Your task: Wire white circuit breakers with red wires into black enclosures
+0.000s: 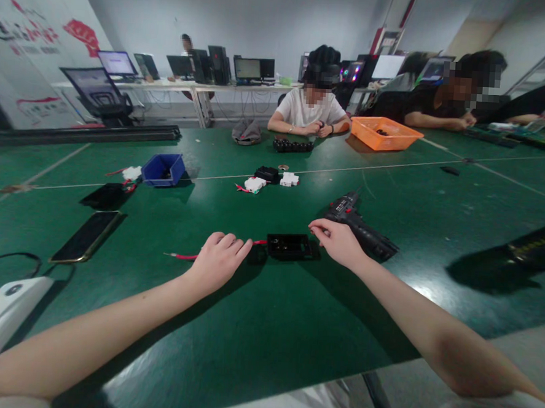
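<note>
On the table in front of me lies a small black plastic case [291, 247], its open side up, with a red wire [186, 257] leaving its left end. Fingers curled, my left hand [219, 261] grips this wire; its bare end pokes out to the left. My right hand [339, 240] is closed in a pinch just above and beyond the case's right end. Whatever those fingertips hold is too small to make out. Behind the right hand rests a black cordless drill [361, 225], lying on its side.
Left of my hands are a phone [88, 236], a black case [104, 195] and a blue bin [164, 169]. White parts [255, 184] lie mid-table. A dark cylinder [528, 250] is at right. Across the table, a person [313, 105] sits beside an orange basket [385, 136].
</note>
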`<state>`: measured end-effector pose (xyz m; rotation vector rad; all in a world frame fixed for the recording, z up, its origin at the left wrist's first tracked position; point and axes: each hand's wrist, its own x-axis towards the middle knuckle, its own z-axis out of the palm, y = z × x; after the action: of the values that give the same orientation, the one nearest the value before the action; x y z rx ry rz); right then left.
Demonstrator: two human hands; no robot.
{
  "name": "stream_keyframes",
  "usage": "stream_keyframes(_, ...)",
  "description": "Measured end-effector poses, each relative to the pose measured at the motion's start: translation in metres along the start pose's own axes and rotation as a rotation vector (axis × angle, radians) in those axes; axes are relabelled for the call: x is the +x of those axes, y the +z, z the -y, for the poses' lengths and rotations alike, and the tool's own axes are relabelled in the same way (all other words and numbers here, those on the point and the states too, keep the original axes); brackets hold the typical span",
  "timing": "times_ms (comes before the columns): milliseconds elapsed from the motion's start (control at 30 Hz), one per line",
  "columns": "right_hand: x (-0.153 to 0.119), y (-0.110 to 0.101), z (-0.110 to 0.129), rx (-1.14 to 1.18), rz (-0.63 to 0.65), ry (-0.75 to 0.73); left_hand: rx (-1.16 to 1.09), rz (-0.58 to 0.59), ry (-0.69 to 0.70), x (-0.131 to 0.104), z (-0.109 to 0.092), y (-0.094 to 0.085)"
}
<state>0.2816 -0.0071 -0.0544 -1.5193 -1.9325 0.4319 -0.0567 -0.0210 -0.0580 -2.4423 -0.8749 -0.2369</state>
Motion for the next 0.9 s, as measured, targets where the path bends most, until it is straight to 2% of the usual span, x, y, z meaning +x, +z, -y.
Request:
stream_keyframes(633, -0.0011, 0.0008, 0.0018, 0.043, 0.009, 0.041, -0.005, -0.005, -0.001, 0.0006, 0.0002, -0.0016)
stream_keyframes(900, -0.0022, 0.0063, -0.0060, 0.042, 0.011, 0.046, 0.002, -0.027, -0.014, -0.0005, -0.0016, -0.0019)
